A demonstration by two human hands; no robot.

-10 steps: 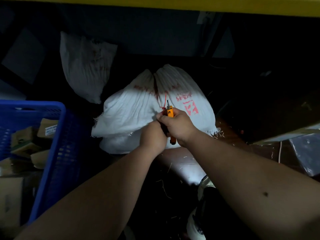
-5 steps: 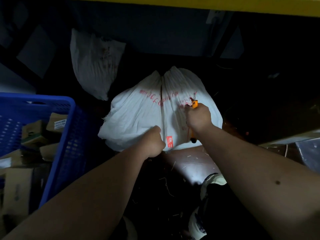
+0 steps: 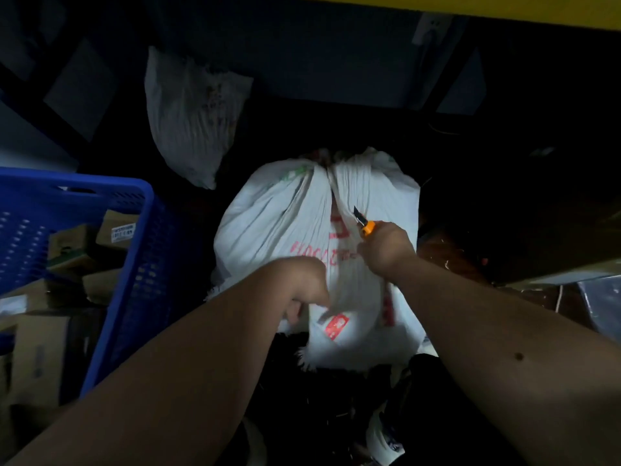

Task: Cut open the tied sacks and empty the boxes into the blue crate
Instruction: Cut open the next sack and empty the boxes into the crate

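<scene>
Woven white sack (image 3: 289, 223): soft, bulky, likely heavy. Left hand (image 3: 304, 290) fingers bunch its near fabric; right hand (image 3: 386, 248) fingers wrap orange utility knife (image 3: 364, 223). Grab the gathered neck.

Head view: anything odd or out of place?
Mainly the orange utility knife: the right hand holds it, blade bared, over the white woven sack that the left hand grips. Small cardboard boxes sit jumbled in the blue plastic crate.

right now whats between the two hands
In the head view, only the white sack's gathered cloth with red print lies between the left hand and right hand.
</scene>
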